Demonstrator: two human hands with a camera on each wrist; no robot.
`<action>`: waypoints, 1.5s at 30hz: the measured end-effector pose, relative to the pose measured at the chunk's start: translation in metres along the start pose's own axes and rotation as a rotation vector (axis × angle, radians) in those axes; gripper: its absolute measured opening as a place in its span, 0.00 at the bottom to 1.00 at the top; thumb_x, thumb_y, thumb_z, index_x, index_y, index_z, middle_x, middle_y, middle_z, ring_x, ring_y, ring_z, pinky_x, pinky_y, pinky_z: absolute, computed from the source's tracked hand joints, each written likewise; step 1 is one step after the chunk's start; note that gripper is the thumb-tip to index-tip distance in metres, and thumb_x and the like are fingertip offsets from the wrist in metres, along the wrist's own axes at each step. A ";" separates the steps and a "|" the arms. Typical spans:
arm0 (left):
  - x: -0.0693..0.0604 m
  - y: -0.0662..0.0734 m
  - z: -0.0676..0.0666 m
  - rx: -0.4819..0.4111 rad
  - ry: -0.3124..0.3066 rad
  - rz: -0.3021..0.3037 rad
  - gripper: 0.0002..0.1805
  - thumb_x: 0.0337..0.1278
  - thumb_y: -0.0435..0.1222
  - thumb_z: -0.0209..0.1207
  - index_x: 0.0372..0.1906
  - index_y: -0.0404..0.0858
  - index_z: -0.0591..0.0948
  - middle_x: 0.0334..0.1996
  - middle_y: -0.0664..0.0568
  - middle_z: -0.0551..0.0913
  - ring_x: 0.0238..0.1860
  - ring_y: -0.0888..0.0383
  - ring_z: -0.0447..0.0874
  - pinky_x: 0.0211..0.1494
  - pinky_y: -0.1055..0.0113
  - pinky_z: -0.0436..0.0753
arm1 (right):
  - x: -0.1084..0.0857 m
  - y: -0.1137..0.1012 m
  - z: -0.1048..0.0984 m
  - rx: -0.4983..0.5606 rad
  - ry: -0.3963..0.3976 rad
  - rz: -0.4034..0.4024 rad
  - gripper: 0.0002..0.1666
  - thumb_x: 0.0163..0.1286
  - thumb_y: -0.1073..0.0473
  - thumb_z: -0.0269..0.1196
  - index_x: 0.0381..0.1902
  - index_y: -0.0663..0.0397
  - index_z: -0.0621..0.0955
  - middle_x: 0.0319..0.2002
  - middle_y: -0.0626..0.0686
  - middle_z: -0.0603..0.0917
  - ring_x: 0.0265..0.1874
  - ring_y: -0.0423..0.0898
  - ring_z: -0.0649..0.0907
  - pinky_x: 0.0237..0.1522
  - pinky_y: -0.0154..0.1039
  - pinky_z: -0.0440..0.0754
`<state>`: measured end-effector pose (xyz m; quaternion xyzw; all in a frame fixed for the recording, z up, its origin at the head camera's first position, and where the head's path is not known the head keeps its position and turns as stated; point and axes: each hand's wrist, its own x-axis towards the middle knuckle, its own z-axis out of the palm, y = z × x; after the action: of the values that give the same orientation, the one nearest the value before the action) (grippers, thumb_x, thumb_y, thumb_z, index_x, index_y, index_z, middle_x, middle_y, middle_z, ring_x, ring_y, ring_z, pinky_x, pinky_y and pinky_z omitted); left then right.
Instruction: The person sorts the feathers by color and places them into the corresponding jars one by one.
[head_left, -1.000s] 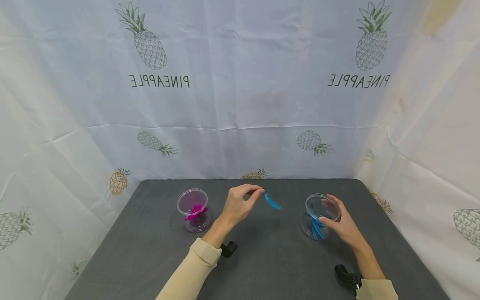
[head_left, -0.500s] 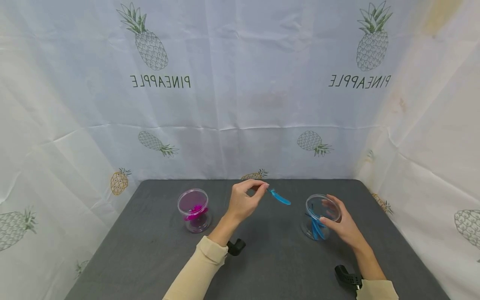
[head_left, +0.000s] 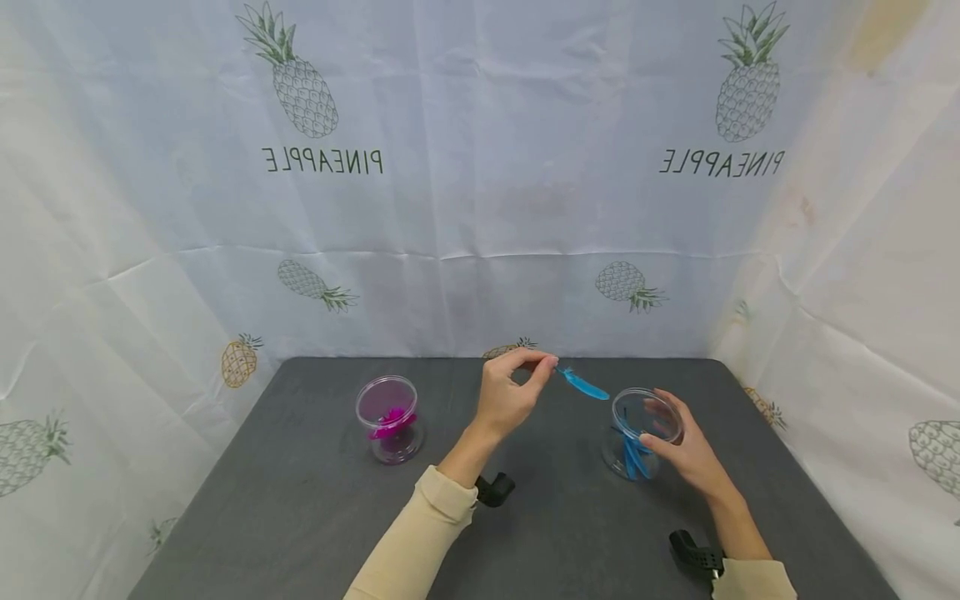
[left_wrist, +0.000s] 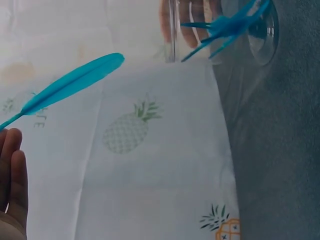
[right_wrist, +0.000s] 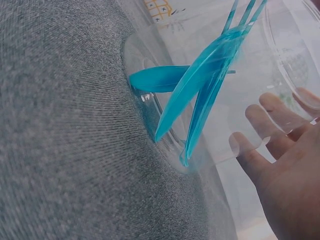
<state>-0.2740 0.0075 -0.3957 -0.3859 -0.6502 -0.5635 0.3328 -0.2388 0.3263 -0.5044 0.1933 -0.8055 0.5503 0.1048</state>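
A blue feather [head_left: 585, 384] hangs in the air, its quill pinched between the thumb and fingertips of my left hand [head_left: 510, 393]. In the left wrist view the feather [left_wrist: 75, 84] points its broad tip toward a clear jar. That clear jar [head_left: 628, 407] stands upright on the table at the right, the feather's tip just left of its rim. My right hand [head_left: 686, 446] grips the jar from its right side, thumb in front and fingers behind. Inside it lean several blue feathers [right_wrist: 200, 85], best seen in the right wrist view.
A second clear jar [head_left: 386, 400] stands at the left with magenta feathers [head_left: 392, 423] in it. Both stand on a dark grey table [head_left: 300, 500]. Behind and at the sides hangs a white cloth [head_left: 480, 183] printed with pineapples.
My left hand has moved to the right and slightly away from me with the blue feather, close to the right jar. My right hand and both jars have stayed in place.
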 end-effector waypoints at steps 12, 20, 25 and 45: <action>0.004 0.000 0.027 -0.055 -0.007 -0.078 0.05 0.67 0.30 0.64 0.40 0.33 0.88 0.32 0.46 0.89 0.34 0.56 0.87 0.42 0.66 0.86 | 0.002 -0.002 0.000 0.011 -0.001 0.021 0.46 0.72 0.70 0.62 0.79 0.65 0.50 0.70 0.72 0.62 0.64 0.27 0.67 0.60 0.18 0.66; 0.000 -0.009 0.047 -0.077 -0.031 -0.136 0.06 0.69 0.32 0.63 0.41 0.33 0.88 0.33 0.45 0.89 0.35 0.58 0.86 0.44 0.69 0.85 | 0.004 -0.002 -0.001 -0.010 0.001 0.026 0.46 0.72 0.69 0.62 0.80 0.61 0.50 0.70 0.72 0.62 0.65 0.27 0.66 0.60 0.18 0.66; -0.004 -0.013 0.055 -0.086 -0.037 -0.154 0.07 0.69 0.32 0.62 0.40 0.33 0.88 0.32 0.44 0.89 0.32 0.56 0.86 0.40 0.71 0.85 | 0.005 -0.001 -0.002 -0.017 0.003 0.033 0.46 0.73 0.69 0.62 0.80 0.61 0.50 0.70 0.71 0.63 0.65 0.26 0.66 0.60 0.19 0.66; -0.033 -0.025 0.083 -0.092 -0.096 -0.318 0.09 0.70 0.37 0.63 0.41 0.34 0.88 0.32 0.47 0.89 0.32 0.66 0.85 0.36 0.74 0.84 | 0.001 0.000 0.000 -0.028 0.007 0.024 0.47 0.72 0.69 0.63 0.79 0.64 0.50 0.70 0.71 0.63 0.65 0.29 0.67 0.60 0.19 0.66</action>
<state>-0.2796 0.0837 -0.4477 -0.3195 -0.6918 -0.6190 0.1903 -0.2396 0.3263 -0.5039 0.1802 -0.8152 0.5407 0.1034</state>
